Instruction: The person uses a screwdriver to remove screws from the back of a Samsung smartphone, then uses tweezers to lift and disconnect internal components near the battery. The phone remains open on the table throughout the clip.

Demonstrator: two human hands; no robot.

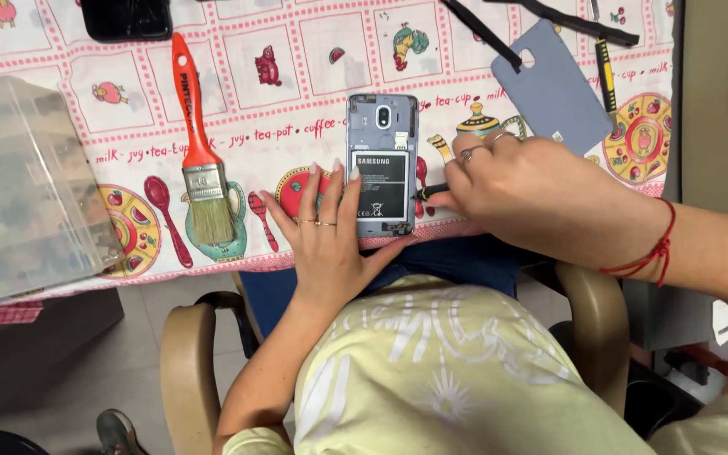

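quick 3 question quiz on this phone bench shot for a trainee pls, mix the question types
1. True or false: the back cover is fitted on the phone.
2. Which hand steadies the phone from the side? A) left hand B) right hand
3. What lies left of the phone on the patterned cloth?

Key
1. False: the grey cover lies apart, up to the right, and the battery shows.
2. A: its fingers rest on the phone's left edge, while the right hand brings a thin dark tool to the phone's right edge.
3. A paintbrush with an orange handle.
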